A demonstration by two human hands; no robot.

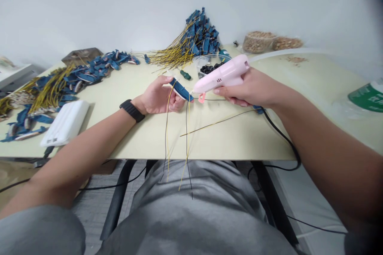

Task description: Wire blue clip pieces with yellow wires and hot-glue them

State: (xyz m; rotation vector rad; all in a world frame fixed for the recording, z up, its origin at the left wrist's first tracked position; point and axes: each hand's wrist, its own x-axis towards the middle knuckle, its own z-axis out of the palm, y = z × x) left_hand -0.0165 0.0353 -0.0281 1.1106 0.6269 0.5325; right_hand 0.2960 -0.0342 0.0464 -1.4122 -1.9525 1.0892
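My left hand (160, 97) is closed on a small blue circuit board (181, 90) whose yellow and black wires (176, 143) hang down over the table edge toward my lap. My right hand (254, 89) grips a pink glue gun (223, 74), its nozzle touching or almost touching the board's near end. The gun's black cord (284, 139) runs off the table's front edge. A black band sits on my left wrist (132, 110).
Piles of blue boards with yellow wires lie at the left (60, 81) and at the back centre (194, 41). A white flat box (66, 123) rests front left. A clear tub of black parts (209, 67), a green screwdriver (185, 74), two bags (271, 42) and a green-labelled item (366, 96) stand around.
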